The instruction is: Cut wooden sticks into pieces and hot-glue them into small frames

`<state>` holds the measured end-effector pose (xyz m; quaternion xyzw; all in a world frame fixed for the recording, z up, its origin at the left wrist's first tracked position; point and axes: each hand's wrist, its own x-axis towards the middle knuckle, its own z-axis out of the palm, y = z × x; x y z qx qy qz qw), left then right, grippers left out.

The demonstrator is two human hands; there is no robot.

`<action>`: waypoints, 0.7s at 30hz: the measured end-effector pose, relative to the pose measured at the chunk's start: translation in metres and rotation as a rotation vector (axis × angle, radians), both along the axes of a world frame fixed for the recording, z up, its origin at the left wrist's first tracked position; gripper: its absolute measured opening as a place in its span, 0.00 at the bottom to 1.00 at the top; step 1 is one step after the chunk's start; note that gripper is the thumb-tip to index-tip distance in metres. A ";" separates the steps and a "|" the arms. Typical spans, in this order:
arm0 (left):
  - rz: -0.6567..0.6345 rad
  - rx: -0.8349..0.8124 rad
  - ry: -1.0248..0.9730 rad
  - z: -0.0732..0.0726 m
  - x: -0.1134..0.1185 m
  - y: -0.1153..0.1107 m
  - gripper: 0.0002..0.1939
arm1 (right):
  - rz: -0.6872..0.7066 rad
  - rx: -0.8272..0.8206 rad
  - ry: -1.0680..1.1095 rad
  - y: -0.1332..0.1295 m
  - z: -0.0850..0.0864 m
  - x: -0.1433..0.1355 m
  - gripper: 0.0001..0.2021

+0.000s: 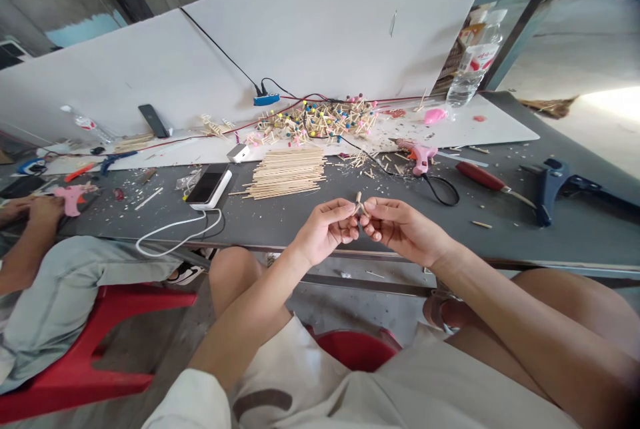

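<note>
My left hand [333, 223] and my right hand [393, 225] meet just over the front edge of the table. Between their fingertips they pinch a small piece made of short wooden sticks [359, 198], one stub of it pointing up. Fingers cover most of the piece, so its full shape is hidden. Behind my hands lies a row of long thin wooden sticks [287, 172]. Beyond that spreads a heap of short stick pieces with coloured balls [320, 119]. To the right of the heap rests a pink glue gun [420, 154].
A red-handled tool [480, 175] and dark blue cutters [553, 192] lie at the right. Left of the sticks is a white power bank [213, 187] with a cable. A water bottle [473, 62] stands at the back right. At far left, a co-worker's hand [47, 209] touches another pink glue gun [75, 197].
</note>
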<state>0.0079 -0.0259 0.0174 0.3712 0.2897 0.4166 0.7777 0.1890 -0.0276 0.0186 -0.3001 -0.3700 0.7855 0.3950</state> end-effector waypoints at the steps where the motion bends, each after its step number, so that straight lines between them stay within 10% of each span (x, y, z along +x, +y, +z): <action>1: -0.005 0.002 -0.001 0.000 0.000 0.000 0.13 | 0.005 0.002 0.000 0.000 0.000 0.000 0.10; 21: -0.025 0.014 0.040 0.001 0.000 0.000 0.14 | 0.021 0.023 -0.011 -0.003 0.001 -0.002 0.11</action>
